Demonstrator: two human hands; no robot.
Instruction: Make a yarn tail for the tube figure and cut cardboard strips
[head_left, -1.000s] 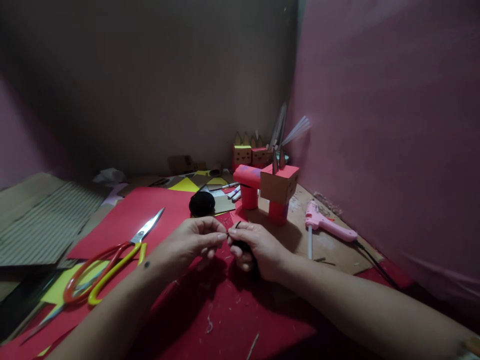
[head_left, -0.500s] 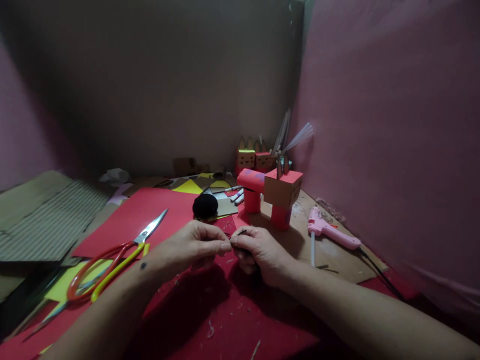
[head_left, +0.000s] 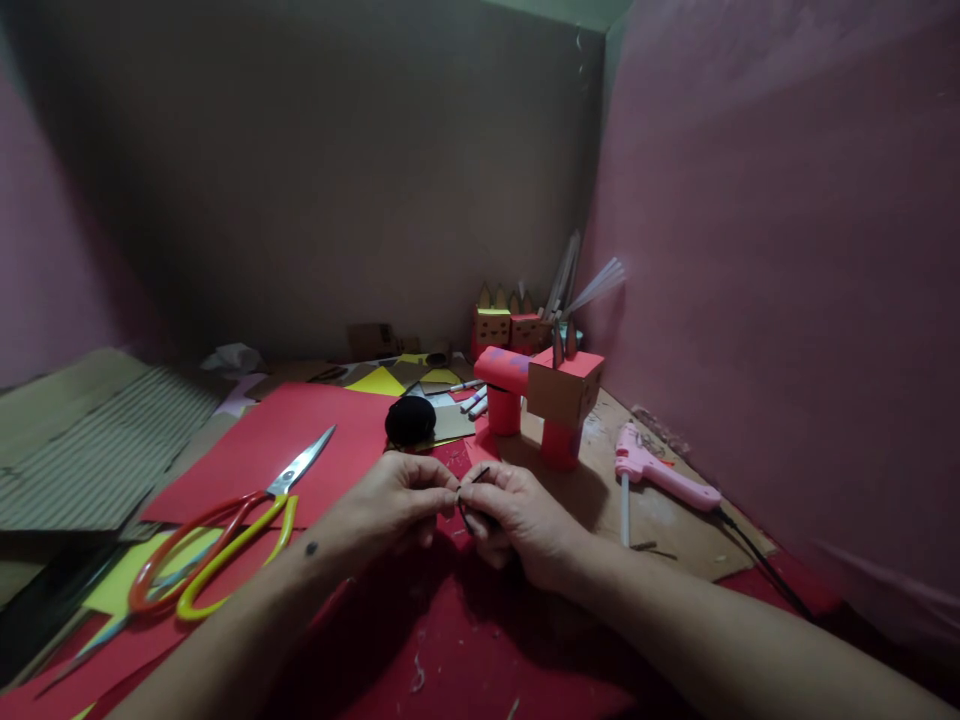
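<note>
Thin, black strand [head_left: 463,512] pinched between bare left hand [head_left: 405,495] and bare right hand [head_left: 521,515].
The red worktop [head_left: 450,640], flecked with shreds, runs toward six o'clock; a flat brown cardboard sheet [head_left: 686,545] borders it at three. Both hands' fingers are closed on the strand where their tips meet; it curves below them, one end poking toward one o'clock. A rounded black ball [head_left: 410,421] sits at eleven.

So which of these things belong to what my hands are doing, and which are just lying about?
In use, as far as I can judge:
- thin dark strand, pinched between your left hand and right hand
- possibly the black ball just beyond

Apparently just lying about, untouched:
- scissors
- pink glue gun
- corrugated cardboard
</note>
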